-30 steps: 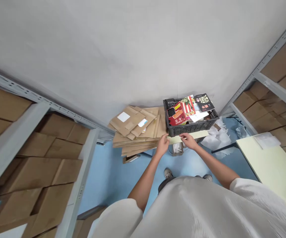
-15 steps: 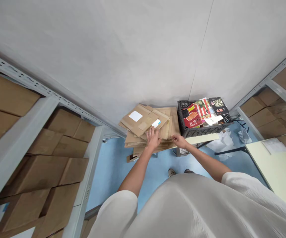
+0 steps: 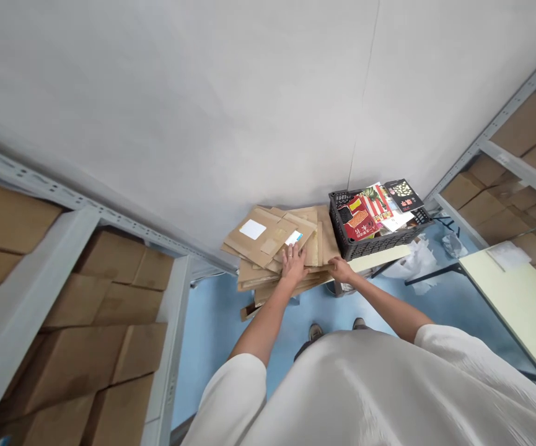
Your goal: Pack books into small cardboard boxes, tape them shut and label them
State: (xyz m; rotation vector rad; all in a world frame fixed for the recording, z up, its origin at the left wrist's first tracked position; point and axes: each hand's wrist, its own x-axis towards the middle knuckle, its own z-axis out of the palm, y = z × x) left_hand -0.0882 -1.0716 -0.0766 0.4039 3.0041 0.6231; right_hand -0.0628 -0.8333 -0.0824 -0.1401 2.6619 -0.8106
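Flattened cardboard boxes point(image 3: 249, 248) lie in a loose, uneven stack against the wall, a white label on the top one and a smaller white-and-blue label nearer me. My left hand point(image 3: 294, 264) rests on the stack's front part, fingers spread just below the smaller label. At the front right corner, my right hand point(image 3: 341, 270) has its fingers closed on the edge of a flattened cardboard sheet point(image 3: 329, 238). The fingertips are partly hidden. Close to that hand stands a black plastic crate point(image 3: 365, 249) holding several books and papers.
Shelves packed with cardboard boxes point(image 3: 86, 347) rise on the left, and more boxes point(image 3: 528, 124) fill shelving on the right. A pale table point(image 3: 504, 297) stands at right. Crumpled white paper point(image 3: 416, 260) lies on the blue floor point(image 3: 221, 334) behind it.
My view has shifted and tilted slightly. The left hand has slid a little to the right over the cardboard; the right hand stays at the sheet's edge. My feet have moved apart.
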